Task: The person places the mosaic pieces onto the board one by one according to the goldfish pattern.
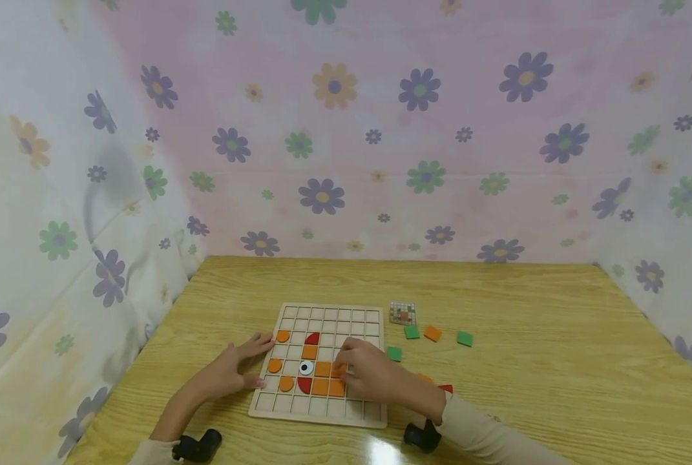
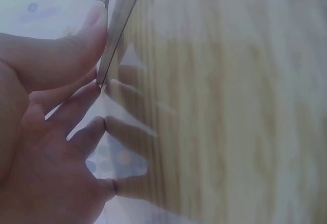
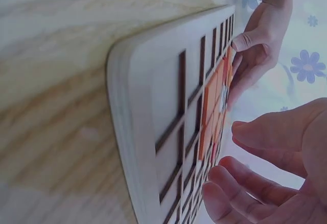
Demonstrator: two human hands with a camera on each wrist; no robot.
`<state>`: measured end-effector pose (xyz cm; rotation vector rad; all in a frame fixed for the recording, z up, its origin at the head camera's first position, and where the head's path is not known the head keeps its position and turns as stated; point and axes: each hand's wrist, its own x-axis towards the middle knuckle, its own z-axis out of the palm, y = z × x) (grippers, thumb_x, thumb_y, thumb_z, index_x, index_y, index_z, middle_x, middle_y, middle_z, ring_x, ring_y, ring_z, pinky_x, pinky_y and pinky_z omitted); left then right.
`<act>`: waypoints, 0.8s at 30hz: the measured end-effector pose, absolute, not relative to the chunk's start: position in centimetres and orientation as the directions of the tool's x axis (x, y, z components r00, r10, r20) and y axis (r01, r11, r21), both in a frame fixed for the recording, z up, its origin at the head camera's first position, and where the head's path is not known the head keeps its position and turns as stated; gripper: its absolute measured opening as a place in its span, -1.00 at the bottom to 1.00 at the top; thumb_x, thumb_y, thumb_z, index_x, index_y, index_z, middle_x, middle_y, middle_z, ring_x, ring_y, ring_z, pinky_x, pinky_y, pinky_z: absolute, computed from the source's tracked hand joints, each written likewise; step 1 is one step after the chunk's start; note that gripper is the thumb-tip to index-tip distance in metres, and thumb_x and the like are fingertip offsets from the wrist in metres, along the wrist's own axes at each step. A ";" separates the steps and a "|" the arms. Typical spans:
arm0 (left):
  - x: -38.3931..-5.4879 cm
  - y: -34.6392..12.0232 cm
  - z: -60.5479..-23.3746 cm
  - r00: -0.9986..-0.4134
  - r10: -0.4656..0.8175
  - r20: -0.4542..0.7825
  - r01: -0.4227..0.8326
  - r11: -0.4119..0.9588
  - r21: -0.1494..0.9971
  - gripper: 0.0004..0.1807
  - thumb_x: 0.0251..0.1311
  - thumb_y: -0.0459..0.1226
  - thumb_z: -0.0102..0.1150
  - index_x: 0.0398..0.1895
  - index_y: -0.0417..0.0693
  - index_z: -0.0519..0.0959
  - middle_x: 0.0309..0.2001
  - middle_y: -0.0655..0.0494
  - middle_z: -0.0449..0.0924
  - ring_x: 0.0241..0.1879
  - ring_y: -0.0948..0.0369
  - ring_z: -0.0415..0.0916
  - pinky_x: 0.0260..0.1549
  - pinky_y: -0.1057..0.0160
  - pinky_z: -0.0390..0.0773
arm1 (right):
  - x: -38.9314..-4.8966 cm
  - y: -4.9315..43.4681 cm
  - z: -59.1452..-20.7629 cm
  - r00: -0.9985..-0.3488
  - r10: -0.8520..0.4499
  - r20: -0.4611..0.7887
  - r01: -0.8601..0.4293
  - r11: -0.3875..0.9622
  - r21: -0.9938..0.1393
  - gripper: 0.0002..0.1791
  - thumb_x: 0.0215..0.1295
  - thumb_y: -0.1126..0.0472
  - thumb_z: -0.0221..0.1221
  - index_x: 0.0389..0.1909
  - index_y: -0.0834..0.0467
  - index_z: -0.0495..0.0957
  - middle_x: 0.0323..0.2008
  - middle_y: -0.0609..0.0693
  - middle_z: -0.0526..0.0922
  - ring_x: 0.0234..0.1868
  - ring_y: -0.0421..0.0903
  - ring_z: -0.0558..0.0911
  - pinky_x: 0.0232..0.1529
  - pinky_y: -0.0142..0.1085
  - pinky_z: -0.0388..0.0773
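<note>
A wooden grid board (image 1: pixel 316 421) lies flat on the table. Its cells hold orange round tiles (image 1: pixel 286 383), orange square tiles (image 1: pixel 320 387), red quarter-round tiles (image 1: pixel 305 385) and a white eye tile (image 1: pixel 306 367). My left hand (image 1: pixel 229 369) rests at the board's left edge, thumb and fingertips against the rim, fingers spread. Over the right-middle cells is my right hand (image 1: pixel 369 372), its fingertips right at an orange square that they partly cover. In the right wrist view a gap shows between thumb (image 3: pixel 271 129) and fingers, with nothing in it.
Right of the board lie a small pattern card (image 1: pixel 402 312), several green squares (image 1: pixel 464 338) and an orange square (image 1: pixel 432 333). A red piece (image 1: pixel 446 388) and another orange piece (image 1: pixel 424 378) are partly hidden by the right forearm. Flowered cloth (image 1: pixel 375 155) surrounds the table (image 1: pixel 526 310).
</note>
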<state>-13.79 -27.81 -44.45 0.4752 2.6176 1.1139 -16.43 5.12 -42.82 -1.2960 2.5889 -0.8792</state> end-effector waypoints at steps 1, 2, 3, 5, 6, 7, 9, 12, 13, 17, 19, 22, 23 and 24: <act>-13.8 -27.8 -44.5 -0.915 0.390 -0.106 0.195 0.655 0.730 -0.16 0.20 -0.21 0.45 0.53 -0.24 0.34 0.59 -0.33 0.10 0.59 -0.36 -0.15 0.35 -0.61 -0.47 | -16.4 5.3 -42.7 -0.631 -0.761 0.150 -0.697 0.471 -0.541 -0.86 0.30 0.45 0.29 -0.19 0.25 0.77 -0.18 0.04 0.66 -0.22 -0.17 0.61 -0.26 -0.45 0.61; -13.8 -27.8 -44.5 -0.915 0.388 -0.106 0.194 0.656 0.730 -0.16 0.20 -0.21 0.45 0.53 -0.24 0.34 0.58 -0.33 0.10 0.59 -0.36 -0.15 0.35 -0.61 -0.47 | -16.4 5.5 -42.6 -0.635 -0.757 0.151 -0.695 0.475 -0.540 -0.87 0.30 0.44 0.30 -0.19 0.26 0.77 -0.17 0.03 0.66 -0.20 -0.15 0.62 -0.24 -0.43 0.62; -13.8 -27.8 -44.5 -0.916 0.386 -0.106 0.193 0.657 0.729 -0.16 0.20 -0.21 0.46 0.53 -0.23 0.34 0.58 -0.33 0.11 0.59 -0.36 -0.15 0.35 -0.61 -0.46 | -16.4 5.7 -42.5 -0.641 -0.753 0.150 -0.690 0.480 -0.542 -0.87 0.31 0.43 0.30 -0.18 0.25 0.76 -0.17 0.03 0.66 -0.20 -0.14 0.62 -0.23 -0.42 0.62; -13.8 -27.8 -44.5 -0.917 0.384 -0.107 0.190 0.657 0.730 -0.15 0.19 -0.22 0.46 0.53 -0.23 0.34 0.58 -0.33 0.11 0.59 -0.36 -0.15 0.36 -0.61 -0.46 | -16.5 6.1 -42.4 -0.650 -0.746 0.145 -0.681 0.488 -0.546 -0.88 0.32 0.41 0.31 -0.18 0.25 0.76 -0.17 0.01 0.65 -0.21 -0.15 0.60 -0.23 -0.41 0.62; -13.8 -27.8 -44.5 -0.917 0.383 -0.108 0.189 0.658 0.729 -0.16 0.19 -0.22 0.46 0.53 -0.23 0.34 0.58 -0.33 0.11 0.59 -0.36 -0.15 0.36 -0.60 -0.47 | -16.5 6.3 -42.3 -0.655 -0.742 0.141 -0.676 0.493 -0.547 -0.89 0.33 0.39 0.32 -0.18 0.24 0.75 -0.17 0.00 0.64 -0.21 -0.17 0.59 -0.23 -0.41 0.61; -13.7 -27.8 -44.5 -0.917 0.383 -0.109 0.187 0.657 0.730 -0.16 0.19 -0.22 0.46 0.53 -0.23 0.34 0.58 -0.33 0.11 0.59 -0.36 -0.16 0.36 -0.60 -0.47 | -16.6 6.6 -42.3 -0.658 -0.740 0.142 -0.675 0.495 -0.548 -0.89 0.33 0.39 0.32 -0.17 0.23 0.75 -0.17 0.00 0.63 -0.23 -0.18 0.57 -0.24 -0.41 0.60; -13.7 -27.8 -44.5 -0.916 0.385 -0.113 0.185 0.656 0.731 -0.16 0.20 -0.22 0.45 0.53 -0.24 0.34 0.59 -0.33 0.10 0.59 -0.36 -0.16 0.36 -0.60 -0.48 | -16.7 7.2 -42.2 -0.657 -0.739 0.151 -0.682 0.498 -0.536 -0.89 0.33 0.37 0.32 -0.17 0.22 0.74 -0.16 0.00 0.63 -0.24 -0.17 0.58 -0.27 -0.40 0.61; -13.7 -27.8 -44.5 -0.915 0.385 -0.117 0.183 0.656 0.732 -0.16 0.20 -0.22 0.45 0.53 -0.24 0.34 0.59 -0.33 0.09 0.59 -0.36 -0.17 0.36 -0.60 -0.48 | -16.8 8.2 -42.1 -0.667 -0.730 0.146 -0.676 0.512 -0.529 -0.89 0.34 0.36 0.32 -0.16 0.21 0.74 -0.12 0.02 0.63 -0.23 -0.14 0.61 -0.27 -0.37 0.62; -13.7 -27.7 -44.5 -0.916 0.384 -0.117 0.183 0.658 0.730 -0.16 0.20 -0.22 0.45 0.53 -0.24 0.34 0.59 -0.33 0.10 0.59 -0.36 -0.16 0.36 -0.60 -0.47 | -16.8 8.5 -42.0 -0.672 -0.727 0.143 -0.672 0.517 -0.530 -0.89 0.34 0.36 0.31 -0.15 0.20 0.73 -0.11 0.02 0.63 -0.23 -0.13 0.62 -0.27 -0.36 0.62; -13.8 -27.8 -44.5 -0.917 0.382 -0.113 0.185 0.662 0.727 -0.15 0.20 -0.22 0.46 0.53 -0.22 0.34 0.59 -0.32 0.11 0.59 -0.36 -0.15 0.36 -0.61 -0.45 | -16.8 9.7 -41.8 -0.692 -0.710 0.131 -0.650 0.533 -0.541 -0.88 0.36 0.33 0.32 -0.13 0.22 0.73 -0.06 0.05 0.63 -0.21 -0.09 0.63 -0.24 -0.32 0.63; -13.8 -27.8 -44.5 -0.918 0.381 -0.112 0.186 0.662 0.726 -0.15 0.19 -0.22 0.46 0.53 -0.22 0.34 0.59 -0.32 0.11 0.59 -0.36 -0.15 0.36 -0.61 -0.45 | -16.8 10.3 -41.7 -0.699 -0.704 0.128 -0.643 0.540 -0.542 -0.88 0.35 0.32 0.33 -0.13 0.22 0.73 -0.05 0.07 0.63 -0.17 -0.05 0.64 -0.22 -0.28 0.64; -13.8 -27.8 -44.6 -0.918 0.382 -0.111 0.187 0.661 0.727 -0.15 0.19 -0.22 0.46 0.53 -0.22 0.34 0.58 -0.32 0.12 0.59 -0.36 -0.14 0.36 -0.61 -0.45 | -16.8 11.1 -41.7 -0.704 -0.699 0.127 -0.642 0.550 -0.535 -0.88 0.36 0.32 0.32 -0.13 0.22 0.73 -0.08 0.05 0.64 -0.13 0.00 0.64 -0.21 -0.27 0.65; -13.8 -27.8 -44.6 -0.918 0.382 -0.112 0.186 0.661 0.727 -0.15 0.18 -0.22 0.46 0.53 -0.22 0.34 0.58 -0.32 0.12 0.59 -0.36 -0.14 0.36 -0.61 -0.45 | -16.8 11.4 -41.7 -0.705 -0.698 0.129 -0.643 0.552 -0.531 -0.88 0.35 0.32 0.32 -0.14 0.22 0.73 -0.09 0.04 0.64 -0.15 -0.02 0.64 -0.22 -0.28 0.64; -13.8 -27.8 -44.6 -0.918 0.381 -0.113 0.185 0.661 0.727 -0.15 0.18 -0.23 0.47 0.53 -0.22 0.34 0.58 -0.32 0.12 0.59 -0.36 -0.14 0.36 -0.61 -0.45 | -16.9 11.6 -41.8 -0.704 -0.697 0.132 -0.645 0.552 -0.529 -0.89 0.35 0.32 0.32 -0.15 0.22 0.73 -0.12 0.03 0.64 -0.18 -0.05 0.62 -0.26 -0.31 0.62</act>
